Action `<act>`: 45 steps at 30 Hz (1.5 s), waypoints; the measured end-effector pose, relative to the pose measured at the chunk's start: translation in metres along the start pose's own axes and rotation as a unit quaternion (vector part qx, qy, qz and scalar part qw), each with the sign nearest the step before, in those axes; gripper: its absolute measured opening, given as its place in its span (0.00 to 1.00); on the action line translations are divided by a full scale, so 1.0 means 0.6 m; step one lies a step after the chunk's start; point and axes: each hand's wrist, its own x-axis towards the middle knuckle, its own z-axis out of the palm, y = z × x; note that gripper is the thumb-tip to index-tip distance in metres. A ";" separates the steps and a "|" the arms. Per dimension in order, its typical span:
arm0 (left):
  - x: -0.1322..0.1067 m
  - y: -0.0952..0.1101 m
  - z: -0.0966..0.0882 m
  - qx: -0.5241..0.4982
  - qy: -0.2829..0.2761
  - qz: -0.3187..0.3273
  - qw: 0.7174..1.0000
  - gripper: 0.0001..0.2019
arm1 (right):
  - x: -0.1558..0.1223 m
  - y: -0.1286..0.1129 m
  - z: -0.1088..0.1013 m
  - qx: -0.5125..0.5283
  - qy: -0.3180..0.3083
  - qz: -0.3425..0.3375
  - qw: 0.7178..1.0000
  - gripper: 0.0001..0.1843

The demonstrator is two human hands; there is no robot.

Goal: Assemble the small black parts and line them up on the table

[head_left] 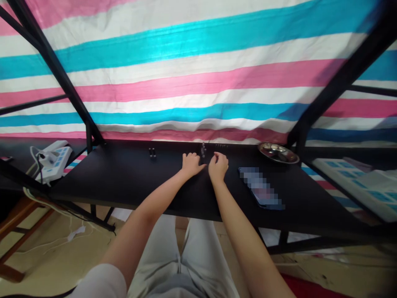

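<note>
Small greyish pieces cluster beyond the finger-spread left hand and curled right hand (its grip I cannot tell).

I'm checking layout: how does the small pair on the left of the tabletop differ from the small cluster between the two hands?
The pair is two separate pieces side by side; the cluster has several pieces bunched in a narrow strip. The pair lies apart from both hands, while the cluster sits between the left hand and right hand. Both are on the black tabletop.
</note>
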 end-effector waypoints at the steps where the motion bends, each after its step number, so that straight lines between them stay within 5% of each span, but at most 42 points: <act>1: 0.004 0.008 0.005 0.002 0.003 -0.007 1.000 0.17 | -0.001 0.001 0.001 -0.010 -0.012 0.000 1.000 0.19; 7: 0.015 0.014 0.015 0.016 -0.010 -0.040 0.999 0.10 | -0.002 0.003 0.005 -0.076 -0.089 0.008 0.993 0.18; 18: -0.047 -0.097 -0.023 -0.183 0.075 -0.177 0.964 0.04 | -0.017 0.012 0.042 -0.187 -0.223 -0.062 0.955 0.23; 25: -0.091 -0.119 -0.029 -0.248 0.132 -0.177 0.943 0.03 | -0.016 0.003 0.053 -0.239 -0.306 -0.054 0.920 0.30; 38: -0.101 -0.111 -0.035 -0.238 0.119 -0.145 0.953 0.02 | -0.019 0.000 0.052 -0.240 -0.304 -0.054 0.920 0.30; 45: -0.101 -0.115 -0.031 -0.242 0.126 -0.144 0.951 0.03 | -0.039 -0.013 0.039 -0.132 -0.227 -0.145 0.954 0.24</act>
